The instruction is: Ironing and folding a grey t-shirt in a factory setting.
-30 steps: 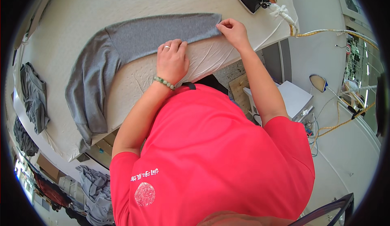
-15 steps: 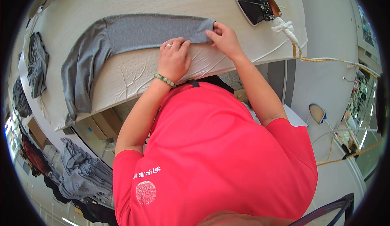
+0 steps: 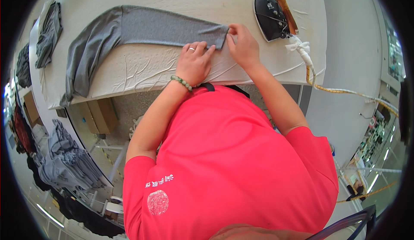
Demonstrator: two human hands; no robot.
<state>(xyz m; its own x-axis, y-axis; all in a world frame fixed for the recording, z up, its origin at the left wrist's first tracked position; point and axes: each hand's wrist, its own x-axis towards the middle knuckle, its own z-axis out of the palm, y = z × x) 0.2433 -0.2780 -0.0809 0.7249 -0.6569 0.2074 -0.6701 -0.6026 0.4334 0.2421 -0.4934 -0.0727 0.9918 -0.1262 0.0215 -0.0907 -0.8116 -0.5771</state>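
Right hand (image 3: 244, 46) grip narrow, pinching grey garment (image 3: 161, 27) at upper end corner, worktop (image 3: 142, 69) beneath; left hand (image 3: 194, 64) on lower edge, grip unclear.

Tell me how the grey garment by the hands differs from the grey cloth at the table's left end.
The grey garment lies spread in a long bend; the grey cloth is bunched up. The left hand touches the garment's near edge; the cloth lies untouched. The garment looks longer than the cloth. Both are grey fabric.
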